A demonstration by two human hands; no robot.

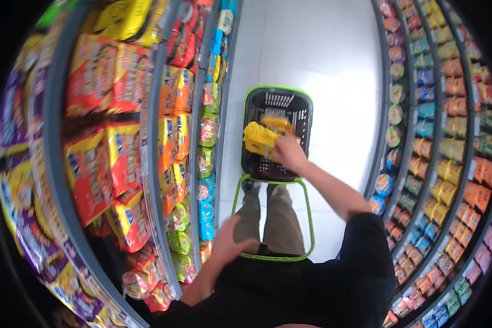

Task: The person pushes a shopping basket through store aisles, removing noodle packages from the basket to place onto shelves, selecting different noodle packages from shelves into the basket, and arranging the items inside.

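Observation:
A black shopping basket (250, 158) with a green rim stands on the floor in front of my legs. Over its inside, my right hand (288, 151) is closed on a yellow packet (259, 138). Another yellow-orange item (277, 122) lies in the basket beside the packet, partly covered by it. The green basket handle (311, 218) is folded down towards my body. Near the left side of that handle is my left hand (231, 240), holding nothing, with thumb and fingers apart.
Shelves (60, 126) of red, yellow and orange packets rise close on the left. On the right, curved shelves (433, 158) hold rows of cups and packets. The pale aisle floor (341, 71) runs between them.

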